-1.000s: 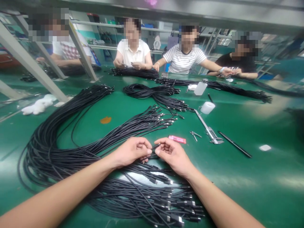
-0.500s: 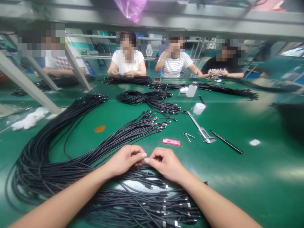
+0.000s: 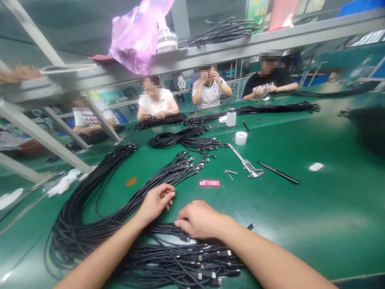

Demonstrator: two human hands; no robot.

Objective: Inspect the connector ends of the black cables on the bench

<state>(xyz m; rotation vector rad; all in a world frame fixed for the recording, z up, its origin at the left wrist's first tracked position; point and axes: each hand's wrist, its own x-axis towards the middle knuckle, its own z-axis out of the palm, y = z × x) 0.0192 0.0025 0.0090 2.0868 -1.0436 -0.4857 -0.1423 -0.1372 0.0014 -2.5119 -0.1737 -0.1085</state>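
Observation:
Black cables (image 3: 72,212) curve in a large bundle over the green table (image 3: 300,216), their connector ends in front of me. My left hand (image 3: 158,202) hovers by the bundle's upper strands, its fingers loosely curled and slightly apart, with nothing visible in them. To its right, my right hand (image 3: 197,220) rests over the cable ends with thumb and fingers pressed together; what they hold, if anything, is hidden. A pink lighter (image 3: 209,183) lies beyond my hands, near small metal pins (image 3: 230,173) and a caliper (image 3: 246,162).
A black pen-like tool (image 3: 278,173), a white tape roll (image 3: 241,138) and a white bottle (image 3: 231,118) lie to the right and farther back. More cable bundles (image 3: 183,138) lie across the table. Several people sit opposite. Metal posts (image 3: 45,136) stand at left.
My hands were together at the fingertips and have moved apart, the right one lower over the cables. The view has tilted. The person in stripes has raised both hands to the face.

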